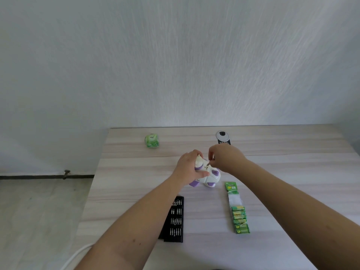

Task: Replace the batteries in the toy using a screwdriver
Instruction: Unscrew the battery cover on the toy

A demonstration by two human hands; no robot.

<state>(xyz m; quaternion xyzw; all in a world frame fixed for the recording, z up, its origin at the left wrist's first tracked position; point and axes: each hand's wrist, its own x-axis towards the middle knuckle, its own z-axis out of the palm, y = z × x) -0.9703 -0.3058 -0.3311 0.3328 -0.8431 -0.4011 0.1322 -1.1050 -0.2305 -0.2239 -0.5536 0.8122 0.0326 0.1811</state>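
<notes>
- Left hand (pixel 188 168) grips the toy (pixel 206 175), fingers curled round it, mid-tabletop (pixel 282 172).
- Right hand (pixel 226 158) pinches a small tool, too small to identify, at the toy.
- Batteries (pixel 240 219) lie near right; bit case (pixel 174 219) near left.

"GP" printed on the green cardboard header of the battery strip (pixel 231 187), toward the surface's right edge; repeated on its lowest green cells.
</notes>
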